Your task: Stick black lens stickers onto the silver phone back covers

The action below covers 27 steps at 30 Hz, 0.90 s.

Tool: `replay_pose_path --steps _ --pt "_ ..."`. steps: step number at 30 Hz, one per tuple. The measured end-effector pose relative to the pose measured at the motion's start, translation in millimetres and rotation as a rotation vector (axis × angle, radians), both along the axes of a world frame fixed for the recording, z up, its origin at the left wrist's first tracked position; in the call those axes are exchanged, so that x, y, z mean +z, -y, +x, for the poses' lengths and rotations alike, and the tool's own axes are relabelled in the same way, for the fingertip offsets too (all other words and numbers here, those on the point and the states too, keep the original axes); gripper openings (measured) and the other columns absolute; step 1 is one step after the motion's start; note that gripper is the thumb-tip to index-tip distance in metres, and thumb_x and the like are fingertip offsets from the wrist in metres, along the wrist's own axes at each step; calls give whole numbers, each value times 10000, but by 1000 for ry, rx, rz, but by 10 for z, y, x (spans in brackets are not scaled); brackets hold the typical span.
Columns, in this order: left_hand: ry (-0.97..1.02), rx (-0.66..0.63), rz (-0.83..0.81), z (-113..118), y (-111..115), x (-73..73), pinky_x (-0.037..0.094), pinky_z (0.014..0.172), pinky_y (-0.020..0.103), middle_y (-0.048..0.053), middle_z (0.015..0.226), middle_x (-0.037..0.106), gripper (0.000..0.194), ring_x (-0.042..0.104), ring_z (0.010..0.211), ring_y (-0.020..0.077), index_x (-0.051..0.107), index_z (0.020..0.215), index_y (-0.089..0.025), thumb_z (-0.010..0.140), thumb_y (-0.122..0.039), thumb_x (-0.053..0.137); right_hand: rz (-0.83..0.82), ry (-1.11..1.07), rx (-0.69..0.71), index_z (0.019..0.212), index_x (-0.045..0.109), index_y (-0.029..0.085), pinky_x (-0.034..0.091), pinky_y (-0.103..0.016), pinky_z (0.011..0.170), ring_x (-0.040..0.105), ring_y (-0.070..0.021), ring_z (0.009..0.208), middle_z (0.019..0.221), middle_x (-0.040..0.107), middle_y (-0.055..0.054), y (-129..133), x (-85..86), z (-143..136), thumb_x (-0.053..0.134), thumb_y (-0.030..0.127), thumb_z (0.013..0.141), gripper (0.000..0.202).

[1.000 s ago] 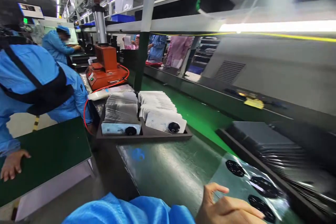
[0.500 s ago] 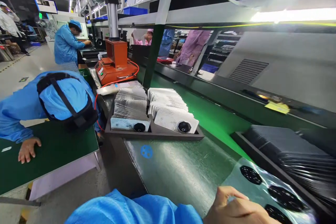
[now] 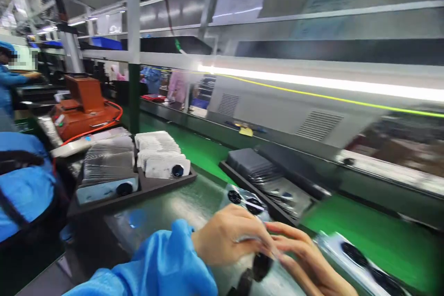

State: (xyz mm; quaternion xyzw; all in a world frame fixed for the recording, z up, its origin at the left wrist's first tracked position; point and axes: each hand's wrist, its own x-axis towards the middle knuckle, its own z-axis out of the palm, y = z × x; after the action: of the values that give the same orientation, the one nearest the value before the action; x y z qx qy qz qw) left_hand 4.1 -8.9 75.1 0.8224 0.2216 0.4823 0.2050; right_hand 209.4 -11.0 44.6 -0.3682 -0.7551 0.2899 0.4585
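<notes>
My left hand (image 3: pixel 234 236), in a blue sleeve, reaches in from the bottom centre. Its fingers are pinched on the edge of a clear film (image 3: pixel 277 268) that carries round black pieces. Facing it, my right hand (image 3: pixel 308 259) has its fingers stretched along the same film, with the fingertips close to the left ones; motion blur hides whether they grip it. Beyond both hands lies another clear sheet (image 3: pixel 243 199) with black discs. At the lower right is a further film strip (image 3: pixel 360 259) with black discs.
At the left, a dark tray (image 3: pixel 166 189) holds rows of white and silver plates. Behind it stands an orange press (image 3: pixel 83 111). Another tray (image 3: pixel 222 165) holds dark stacked sheets near the green belt (image 3: pixel 374 222). A co-worker's blue cap (image 3: pixel 24 185) is at the far left.
The view has swung to the right, so the trays and press appear further left. My right hand has come into view beside my left, and a film with black pieces now shows at them.
</notes>
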Motion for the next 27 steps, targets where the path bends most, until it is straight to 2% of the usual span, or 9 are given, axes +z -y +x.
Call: replay_pose_path --steps 4,8,10,12,16,18,21,24,27 --pt "1 3 -327 -58 -123 143 432 892 313 10 853 682 195 603 883 166 666 789 -192 913 -301 562 -127 -139 -27 713 624 228 554 -349 775 657 -248 889 944 676 -73 -23 120 -146 603 494 846 299" --pt "-5 -55 -518 -103 -345 134 445 713 238 -30 744 607 128 542 723 118 624 803 -181 890 -256 567 -294 -350 -93 770 551 209 519 -257 543 596 -147 587 679 612 2 -95 5 -176 596 539 850 342" --pt "13 -85 -625 -115 -447 76 444 602 208 -41 716 570 152 512 627 97 597 855 -183 867 -333 609 -398 -469 -111 781 493 219 419 -195 380 500 -97 426 571 537 61 -117 -78 -179 626 542 829 353" --pt "53 -108 -763 -131 -513 -7 442 500 198 -46 727 536 306 503 547 86 545 1004 -203 860 -467 599 -451 -551 -135 793 455 226 338 -161 312 431 -71 343 503 499 93 -147 -155 -179 650 549 809 378" --pt "102 -180 -1028 -185 -523 -196 492 476 220 61 933 582 547 622 657 139 462 1160 -214 886 -680 381 -466 -601 -177 810 430 227 287 -140 279 412 -58 297 471 509 100 -245 -269 -163 649 588 790 422" --pt "61 -255 -1127 -207 -486 -278 477 461 200 99 960 618 559 654 708 167 503 1156 -196 866 -670 450 -477 -611 -188 804 423 229 276 -139 264 398 -54 288 476 498 105 -291 -303 -155 652 611 772 446" --pt "10 -340 -1216 -226 -407 -384 425 422 161 67 848 665 559 659 664 164 500 1247 -203 816 -529 645 -497 -618 -201 796 430 227 317 -146 270 412 -57 315 494 487 102 -311 -344 -161 660 630 749 466" --pt "16 -285 -1251 -266 -317 -507 409 404 176 24 737 669 625 597 503 123 460 1327 -205 805 -477 671 -541 -599 -194 828 457 220 385 -155 297 442 -63 366 526 462 98 -252 -444 -178 645 647 753 472" --pt "77 -254 -1327 -357 -248 -645 428 437 203 35 764 694 622 591 486 125 469 1324 -206 804 -484 666 -710 -506 -33 945 438 225 436 -178 309 468 -66 364 568 458 109 -149 -640 -200 638 684 735 543"
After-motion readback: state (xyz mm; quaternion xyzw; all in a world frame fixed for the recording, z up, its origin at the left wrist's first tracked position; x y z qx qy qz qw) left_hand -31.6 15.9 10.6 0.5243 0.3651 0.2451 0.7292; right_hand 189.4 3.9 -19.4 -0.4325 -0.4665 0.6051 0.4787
